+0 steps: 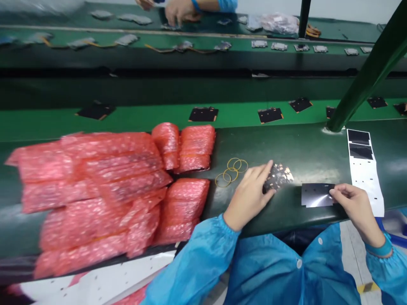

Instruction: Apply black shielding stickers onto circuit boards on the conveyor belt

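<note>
My left hand (249, 192) grips the left edge of a small circuit board (280, 176), which lies on the green bench and has shiny copper-coloured patches. Between the thumb and fingers of my right hand (352, 203) is the right edge of a thin black film sheet (317, 195) with small cutouts; light glints off it. That sheet is held low over the bench, to the right of the board. Beyond my right hand lies a white backing strip (365, 178) with black film pieces at its far end. Several yellow rubber bands (227, 176) rest beside my left hand.
Red bubble-wrap packs (104, 178) are piled on the left. Black film-covered boards (203, 114) lie along a bright green conveyor belt (149, 116). A slanted green post (365, 72) rises at the right. Across the line, another person's hand (181, 12) works near more boards.
</note>
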Demonstrator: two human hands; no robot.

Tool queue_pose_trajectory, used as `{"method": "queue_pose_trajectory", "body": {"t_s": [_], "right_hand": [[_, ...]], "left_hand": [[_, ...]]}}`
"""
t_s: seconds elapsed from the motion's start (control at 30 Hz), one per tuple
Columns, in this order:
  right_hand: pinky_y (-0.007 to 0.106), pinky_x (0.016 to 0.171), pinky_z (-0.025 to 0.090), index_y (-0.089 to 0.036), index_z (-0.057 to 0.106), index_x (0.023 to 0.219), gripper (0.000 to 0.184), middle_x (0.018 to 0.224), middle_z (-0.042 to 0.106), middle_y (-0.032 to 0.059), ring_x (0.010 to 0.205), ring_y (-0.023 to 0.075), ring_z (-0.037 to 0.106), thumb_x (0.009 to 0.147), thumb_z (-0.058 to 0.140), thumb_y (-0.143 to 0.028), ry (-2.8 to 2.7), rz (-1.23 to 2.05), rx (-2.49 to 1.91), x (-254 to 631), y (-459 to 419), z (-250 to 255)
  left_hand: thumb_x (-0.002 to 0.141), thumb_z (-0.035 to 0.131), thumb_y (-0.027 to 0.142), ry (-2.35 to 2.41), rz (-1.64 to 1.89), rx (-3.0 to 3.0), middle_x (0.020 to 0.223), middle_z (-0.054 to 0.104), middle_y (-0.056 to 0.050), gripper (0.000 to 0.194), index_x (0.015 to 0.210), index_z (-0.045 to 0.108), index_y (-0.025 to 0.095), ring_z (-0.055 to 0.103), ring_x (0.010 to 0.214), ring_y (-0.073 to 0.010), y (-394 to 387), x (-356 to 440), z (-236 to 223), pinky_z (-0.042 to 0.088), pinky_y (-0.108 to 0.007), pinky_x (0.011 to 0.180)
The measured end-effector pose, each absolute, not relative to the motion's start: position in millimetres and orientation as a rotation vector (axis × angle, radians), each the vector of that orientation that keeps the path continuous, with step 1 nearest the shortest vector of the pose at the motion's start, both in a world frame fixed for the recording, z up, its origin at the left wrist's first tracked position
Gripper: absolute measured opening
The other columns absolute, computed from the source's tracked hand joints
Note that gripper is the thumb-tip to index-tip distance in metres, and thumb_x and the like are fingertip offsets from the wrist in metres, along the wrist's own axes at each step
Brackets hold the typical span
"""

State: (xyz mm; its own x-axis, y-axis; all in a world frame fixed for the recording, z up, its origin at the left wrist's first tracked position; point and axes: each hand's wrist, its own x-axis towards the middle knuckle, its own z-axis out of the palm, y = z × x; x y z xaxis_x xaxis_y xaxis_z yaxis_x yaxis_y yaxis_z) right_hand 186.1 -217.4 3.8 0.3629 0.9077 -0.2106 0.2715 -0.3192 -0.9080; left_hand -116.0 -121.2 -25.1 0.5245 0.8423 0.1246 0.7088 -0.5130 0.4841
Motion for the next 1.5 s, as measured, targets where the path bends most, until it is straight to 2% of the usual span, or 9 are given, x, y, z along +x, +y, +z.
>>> {"method": "queue_pose_trajectory", "body": {"t_s": [0.1,0.2,0.3,0.47,0.6,0.9,1.3,1.5], "right_hand": [[0.029,0.050,0.055,-0.020,0.074,0.069,0.048,0.053,0.068,0.0033,0.049,0.0179,0.065,0.071,0.084,-0.066,-0.977,1.140,-1.787,175.0,-219.3,-1.7],[0.028,0.049,0.056,-0.019,0.074,0.069,0.047,0.052,0.068,0.0028,0.047,0.0173,0.065,0.070,0.085,-0.065,-0.922,1.216,-1.800,160.1,-222.0,-4.1],[0.027,0.047,0.056,-0.019,0.075,0.070,0.043,0.051,0.067,0.0021,0.045,0.0163,0.064,0.071,0.086,-0.061,-0.899,1.215,-1.824,146.8,-219.7,-2.6],[0.026,0.045,0.056,-0.019,0.076,0.071,0.041,0.049,0.067,0.0018,0.043,0.0159,0.064,0.074,0.084,-0.059,-0.983,1.221,-1.851,134.2,-206.1,1.5],[0.024,0.042,0.052,-0.018,0.076,0.074,0.044,0.049,0.067,0.0019,0.041,0.0154,0.063,0.073,0.085,-0.061,-0.997,1.226,-1.897,132.0,-200.1,2.8],[0.023,0.042,0.054,-0.018,0.077,0.074,0.041,0.050,0.068,0.0021,0.041,0.0148,0.063,0.073,0.087,-0.057,-1.023,1.211,-1.968,134.0,-199.0,10.7],[0.023,0.046,0.053,-0.018,0.077,0.076,0.034,0.051,0.068,0.0014,0.043,0.0149,0.065,0.078,0.086,-0.050,-1.081,1.191,-2.004,131.9,-196.8,18.9],[0.022,0.046,0.052,-0.018,0.078,0.077,0.033,0.051,0.068,0.0015,0.043,0.0139,0.064,0.077,0.086,-0.050,-1.081,1.189,-2.024,131.1,-195.9,20.0]], "left_hand": [[0.093,0.070,0.021,1.041,0.477,2.365,0.152,0.061,-0.011,0.092,0.170,0.020,0.028,0.057,0.139,-0.0302,-149.6,-108.1,-27.2,0.052,-0.049,0.117],[0.095,0.070,0.025,1.010,0.533,2.325,0.162,0.053,-0.011,0.095,0.171,0.014,0.030,0.047,0.152,-0.0311,-171.0,-108.3,-27.4,0.049,-0.052,0.122],[0.099,0.068,0.032,1.106,0.588,2.300,0.168,0.044,-0.013,0.084,0.169,0.022,0.027,0.038,0.159,-0.0328,-182.7,-121.7,-27.9,0.045,-0.055,0.125],[0.102,0.058,0.024,1.214,0.636,2.284,0.159,0.056,-0.010,0.043,0.145,0.056,0.025,0.046,0.154,-0.0296,-199.0,-142.1,-29.0,0.050,-0.053,0.122],[0.100,0.058,0.021,1.179,0.644,2.367,0.159,0.057,-0.011,0.028,0.126,0.069,0.022,0.046,0.154,-0.0322,-205.4,-141.0,-31.2,0.049,-0.055,0.122],[0.097,0.057,0.024,1.214,0.557,2.437,0.155,0.061,-0.004,0.031,0.123,0.075,0.027,0.049,0.152,-0.0338,-205.1,-137.6,-29.5,0.049,-0.057,0.120],[0.094,0.064,0.017,1.165,0.748,2.447,0.149,0.066,-0.013,0.025,0.117,0.075,0.016,0.054,0.147,-0.0359,-203.1,-134.7,-25.7,0.050,-0.053,0.119],[0.095,0.065,0.017,1.159,0.757,2.451,0.148,0.067,-0.013,0.024,0.117,0.074,0.016,0.056,0.146,-0.0370,-202.9,-134.9,-26.1,0.050,-0.054,0.117]]}}
